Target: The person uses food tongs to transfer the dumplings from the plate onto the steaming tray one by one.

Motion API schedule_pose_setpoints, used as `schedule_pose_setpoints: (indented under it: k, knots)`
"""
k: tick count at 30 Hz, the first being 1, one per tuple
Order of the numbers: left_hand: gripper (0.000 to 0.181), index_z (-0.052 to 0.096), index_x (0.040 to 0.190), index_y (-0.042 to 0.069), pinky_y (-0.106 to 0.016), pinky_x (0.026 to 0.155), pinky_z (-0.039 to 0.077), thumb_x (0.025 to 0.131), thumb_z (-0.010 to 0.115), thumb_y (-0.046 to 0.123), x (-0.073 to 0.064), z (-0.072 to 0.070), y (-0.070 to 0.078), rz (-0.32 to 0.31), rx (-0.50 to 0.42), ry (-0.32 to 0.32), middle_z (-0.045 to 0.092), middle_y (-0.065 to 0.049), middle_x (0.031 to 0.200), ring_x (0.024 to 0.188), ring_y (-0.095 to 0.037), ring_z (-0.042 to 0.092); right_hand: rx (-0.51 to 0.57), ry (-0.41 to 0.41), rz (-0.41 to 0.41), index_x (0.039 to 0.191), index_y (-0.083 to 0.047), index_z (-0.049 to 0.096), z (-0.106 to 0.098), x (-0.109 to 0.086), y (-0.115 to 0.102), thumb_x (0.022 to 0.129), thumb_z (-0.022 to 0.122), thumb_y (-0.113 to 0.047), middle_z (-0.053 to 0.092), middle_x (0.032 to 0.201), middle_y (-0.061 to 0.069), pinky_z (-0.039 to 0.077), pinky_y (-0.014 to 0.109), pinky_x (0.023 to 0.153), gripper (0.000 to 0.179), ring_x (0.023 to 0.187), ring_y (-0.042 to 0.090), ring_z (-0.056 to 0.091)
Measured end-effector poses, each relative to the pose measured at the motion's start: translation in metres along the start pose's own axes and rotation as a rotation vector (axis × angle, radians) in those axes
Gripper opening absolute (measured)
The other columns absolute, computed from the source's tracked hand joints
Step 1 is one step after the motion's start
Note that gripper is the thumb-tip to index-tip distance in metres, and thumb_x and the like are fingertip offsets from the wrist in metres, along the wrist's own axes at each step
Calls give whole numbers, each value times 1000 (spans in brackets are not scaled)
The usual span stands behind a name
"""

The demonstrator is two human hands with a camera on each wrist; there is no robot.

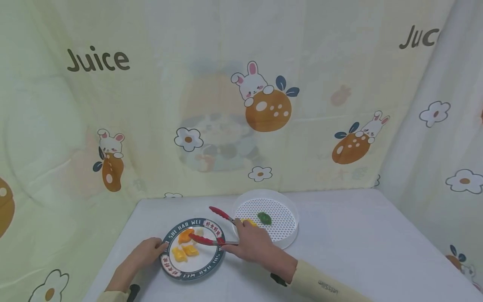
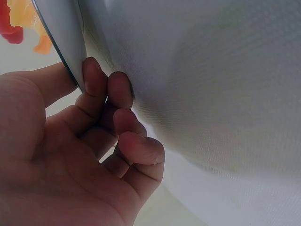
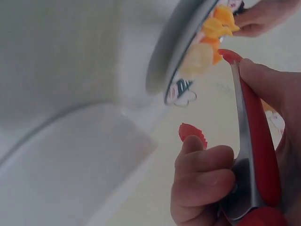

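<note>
My left hand [image 1: 147, 253] pinches the near left rim of a round white plate [image 1: 196, 265] with a dark lettered border. In the left wrist view, its thumb lies over the rim and its fingertips are beneath. An orange lump [image 1: 184, 236], a pale lump [image 1: 199, 231] and yellow lumps [image 1: 179, 254] lie on the plate. My right hand [image 1: 253, 243] grips red-tipped metal tongs [image 1: 203, 240], whose arms are spread wide. One tip overlaps the orange lump in the head view; the other points up and left, beyond the plate. Nothing shows between the tips.
Behind and right of the plate stands a round white basket [image 1: 296, 228] with a perforated bottom. It holds a crumpled green piece [image 1: 265, 218] and a yellow piece [image 1: 248, 222], partly hidden by my right hand. A printed curtain [image 1: 320, 63] hangs along the back of the white table [image 1: 339, 243].
</note>
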State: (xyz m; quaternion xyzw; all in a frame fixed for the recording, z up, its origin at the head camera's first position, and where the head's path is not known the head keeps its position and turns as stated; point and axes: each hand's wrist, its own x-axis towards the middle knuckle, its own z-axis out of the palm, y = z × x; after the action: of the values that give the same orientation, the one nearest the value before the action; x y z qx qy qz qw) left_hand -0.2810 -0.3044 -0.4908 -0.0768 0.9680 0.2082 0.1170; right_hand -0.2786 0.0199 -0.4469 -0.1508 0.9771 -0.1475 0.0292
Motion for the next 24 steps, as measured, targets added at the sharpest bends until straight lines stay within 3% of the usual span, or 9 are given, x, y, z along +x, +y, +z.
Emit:
schedule_pose_setpoints:
  k: [6, 14, 24]
  knots:
    - [44, 61, 122, -11, -51, 93, 56, 103, 55, 28, 1, 1, 0, 17, 9, 6, 70, -17, 104, 96, -30, 66, 9, -41, 14, 146, -18, 51, 15, 2, -8, 77, 71, -71, 63, 132, 12, 59, 40, 80, 89, 92, 23, 59]
    - [43, 61, 122, -11, -51, 94, 56, 103, 55, 27, -2, -1, 2, 15, 11, 3, 69, -18, 105, 98, -31, 66, -45, -56, 10, 141, -19, 55, 23, 5, -11, 80, 71, -69, 67, 109, 4, 46, 28, 63, 81, 78, 16, 53]
    - [45, 60, 121, -12, -50, 91, 57, 103, 55, 28, -4, -3, 2, 19, 12, 1, 69, -16, 102, 94, -28, 65, -57, -63, -18, 132, -23, 62, 27, 3, -12, 82, 70, -66, 56, 81, -3, 39, 25, 52, 66, 65, 13, 51]
